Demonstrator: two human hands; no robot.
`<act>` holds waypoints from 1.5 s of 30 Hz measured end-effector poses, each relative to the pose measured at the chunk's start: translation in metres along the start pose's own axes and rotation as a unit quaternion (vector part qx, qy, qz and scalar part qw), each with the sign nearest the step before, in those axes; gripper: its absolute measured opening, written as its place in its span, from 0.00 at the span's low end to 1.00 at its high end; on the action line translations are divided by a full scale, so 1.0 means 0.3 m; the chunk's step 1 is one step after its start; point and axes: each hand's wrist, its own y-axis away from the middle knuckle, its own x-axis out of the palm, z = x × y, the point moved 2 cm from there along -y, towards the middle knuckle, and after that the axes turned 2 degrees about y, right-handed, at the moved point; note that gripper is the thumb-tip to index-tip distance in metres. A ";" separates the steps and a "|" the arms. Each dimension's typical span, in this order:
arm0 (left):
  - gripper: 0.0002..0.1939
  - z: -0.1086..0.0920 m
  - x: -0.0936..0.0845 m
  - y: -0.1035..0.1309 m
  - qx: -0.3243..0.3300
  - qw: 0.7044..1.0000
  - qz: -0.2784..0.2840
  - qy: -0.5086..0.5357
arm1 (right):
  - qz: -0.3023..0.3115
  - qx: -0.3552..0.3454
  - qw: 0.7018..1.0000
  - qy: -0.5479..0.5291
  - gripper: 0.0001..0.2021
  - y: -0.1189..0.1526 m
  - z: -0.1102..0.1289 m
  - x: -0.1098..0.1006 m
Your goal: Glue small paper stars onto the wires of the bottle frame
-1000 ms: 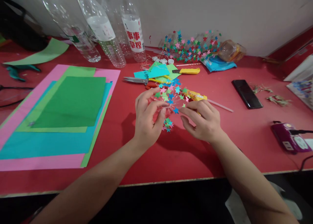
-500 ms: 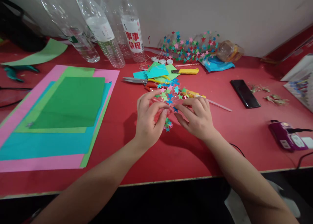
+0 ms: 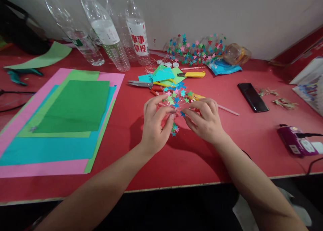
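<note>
Between my hands stands a clear plastic piece with thin strips, small paper stars (image 3: 176, 100) in pink, green and blue on it. Its outline is partly hidden by my fingers. My left hand (image 3: 156, 125) is closed in a pinch at its left side, thumb and index finger nearly together; what they hold is too small to make out. On the other side, my right hand (image 3: 205, 121) pinches a small blue star (image 3: 182, 113) at its fingertips. More stars (image 3: 174, 128) show low on the piece, just under the fingers.
Coloured paper sheets (image 3: 73, 106) lie stacked at left. Plastic bottles (image 3: 108, 39) stand behind. Scissors (image 3: 140, 84), a yellow utility knife (image 3: 194, 74) and paper scraps (image 3: 164, 73) lie beyond my hands. A star-covered plastic piece (image 3: 196, 49) rests by the wall. A phone (image 3: 253, 97) and purple power socket (image 3: 296, 140) are at right.
Both hands have shifted very slightly to the right in the picture, and the whole view has moved a little. The right fingertips sit slightly farther from the left ones; the grips look the same.
</note>
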 end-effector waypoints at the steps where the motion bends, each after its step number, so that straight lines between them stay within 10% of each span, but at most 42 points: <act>1: 0.05 0.000 0.001 0.000 0.001 1.000 0.002 0.001 | -0.002 -0.001 1.000 0.001 0.10 -0.002 0.001 0.001; 45: 0.09 0.051 -0.031 -0.023 -0.049 0.996 -0.032 0.070 | -0.009 0.082 0.991 -0.107 0.16 0.001 -0.013 -0.018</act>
